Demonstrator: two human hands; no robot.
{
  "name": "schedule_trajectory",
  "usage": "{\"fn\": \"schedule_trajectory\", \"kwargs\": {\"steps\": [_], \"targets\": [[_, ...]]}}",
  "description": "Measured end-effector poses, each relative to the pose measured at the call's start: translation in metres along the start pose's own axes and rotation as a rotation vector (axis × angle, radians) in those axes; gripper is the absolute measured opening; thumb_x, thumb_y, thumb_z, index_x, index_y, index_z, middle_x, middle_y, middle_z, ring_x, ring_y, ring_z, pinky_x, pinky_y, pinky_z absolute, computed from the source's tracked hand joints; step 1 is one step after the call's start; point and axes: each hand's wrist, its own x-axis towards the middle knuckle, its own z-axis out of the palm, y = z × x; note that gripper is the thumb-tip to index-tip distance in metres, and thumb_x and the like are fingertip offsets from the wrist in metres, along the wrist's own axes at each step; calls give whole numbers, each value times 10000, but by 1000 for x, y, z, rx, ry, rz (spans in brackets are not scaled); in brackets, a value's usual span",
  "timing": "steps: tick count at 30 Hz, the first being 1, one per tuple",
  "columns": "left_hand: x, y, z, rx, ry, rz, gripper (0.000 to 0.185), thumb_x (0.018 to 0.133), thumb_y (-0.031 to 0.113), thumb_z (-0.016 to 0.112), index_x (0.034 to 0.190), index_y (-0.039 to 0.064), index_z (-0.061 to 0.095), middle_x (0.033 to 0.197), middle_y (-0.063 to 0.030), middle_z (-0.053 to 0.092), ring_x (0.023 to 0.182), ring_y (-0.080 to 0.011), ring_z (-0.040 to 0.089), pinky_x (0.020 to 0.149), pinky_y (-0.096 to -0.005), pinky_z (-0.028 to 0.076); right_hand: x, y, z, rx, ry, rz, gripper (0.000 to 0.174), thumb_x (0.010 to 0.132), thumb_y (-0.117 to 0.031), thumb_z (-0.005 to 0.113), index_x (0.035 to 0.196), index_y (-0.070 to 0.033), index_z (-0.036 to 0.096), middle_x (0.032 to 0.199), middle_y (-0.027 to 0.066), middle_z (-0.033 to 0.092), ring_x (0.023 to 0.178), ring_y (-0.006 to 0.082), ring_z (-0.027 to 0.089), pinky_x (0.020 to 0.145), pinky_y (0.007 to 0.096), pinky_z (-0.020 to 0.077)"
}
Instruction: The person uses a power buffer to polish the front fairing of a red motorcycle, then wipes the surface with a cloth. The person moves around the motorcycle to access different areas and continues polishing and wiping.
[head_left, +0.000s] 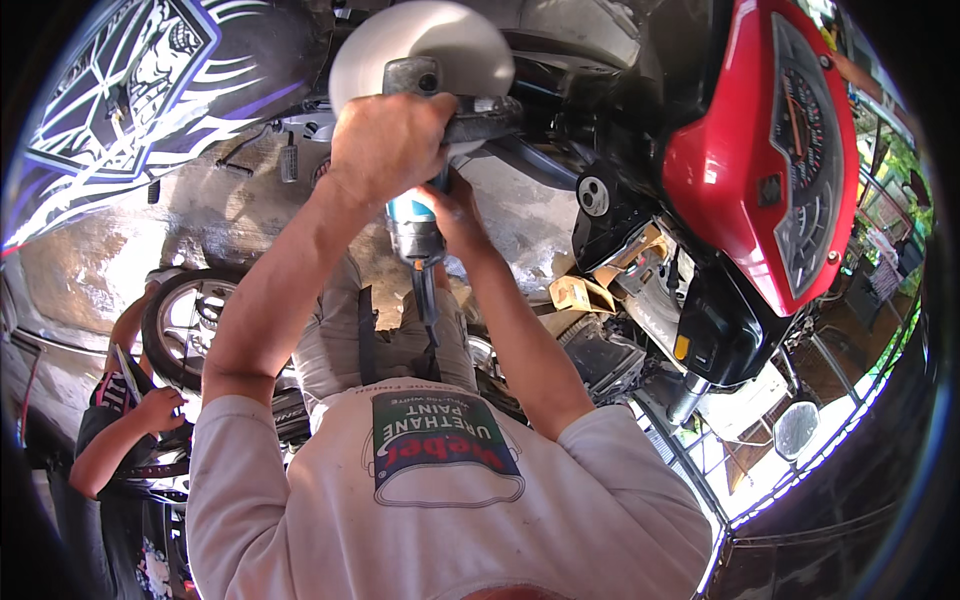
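My left hand (394, 146) is wrapped over the front of a power polisher (412, 225) with a teal and dark body, close to its black handle-like part (484, 120). Lower down, my right hand (457, 214) grips the polisher's body. A round white polishing pad (360, 56) faces away from me, its surface smeared as if spinning. Dark motorcycle bodywork (592, 97) lies just right of the pad; whether they touch cannot be seen. The tool's cord (425, 300) hangs down toward my legs.
A red motorcycle cowl (712, 150) with a speedometer (806, 142) stands close on the right, above an opened cardboard box (581, 292). At left are a graphic-covered panel (150, 97), a spoked wheel (187, 330) and another person's arm (112, 450). A mirror (795, 431) sits lower right.
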Motion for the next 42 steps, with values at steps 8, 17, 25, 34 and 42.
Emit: {"fn": "schedule_trajectory", "kwargs": {"steps": [8, 17, 25, 34, 42], "targets": [[40, -6, -37, -33, 63, 283, 335, 720, 176, 789, 1051, 143, 825, 778, -129, 761, 792, -335, 770, 725, -461, 619, -8, -50, 46, 137, 253, -168, 453, 913, -262, 854, 1213, 33, 686, 1093, 60, 719, 957, 138, 641, 875, 327, 537], [78, -16, -35, -34, -75, 8, 249, 929, 352, 791, 1072, 148, 802, 984, -123, 799, 1023, -349, 762, 889, -484, 609, 38, -77, 5, 162, -4, 93, 605, 868, -356, 881, 1274, 43, 676, 1122, 100, 734, 982, 199, 698, 897, 348, 547], [56, -5, -28, -34, -48, -36, 264, 882, 309, 782, 1047, 103, 797, 956, -152, 804, 956, -339, 795, 853, -468, 636, 17, -63, -5, 78, -56, 109, 530, 904, -354, 857, 1267, -10, 682, 1153, 61, 725, 1005, 193, 690, 908, 368, 551], [-32, 44, 21, -182, -67, -351, 247, 858, 240, 725, 1078, 129, 730, 894, -148, 796, 859, -346, 800, 784, -473, 638, -21, -51, -55, -486, -210, 149, 595, 817, -278, 896, 1301, -9, 677, 1236, 99, 741, 1130, 197, 687, 986, 364, 536], [-71, 65, 35, -89, -103, -192, 224, 864, 254, 733, 1029, 107, 694, 844, -126, 780, 797, -324, 795, 716, -448, 631, -60, 8, -61, -475, -114, -26, 703, 810, -348, 914, 1318, 44, 627, 1201, 135, 742, 1082, 215, 705, 960, 383, 554]]}}
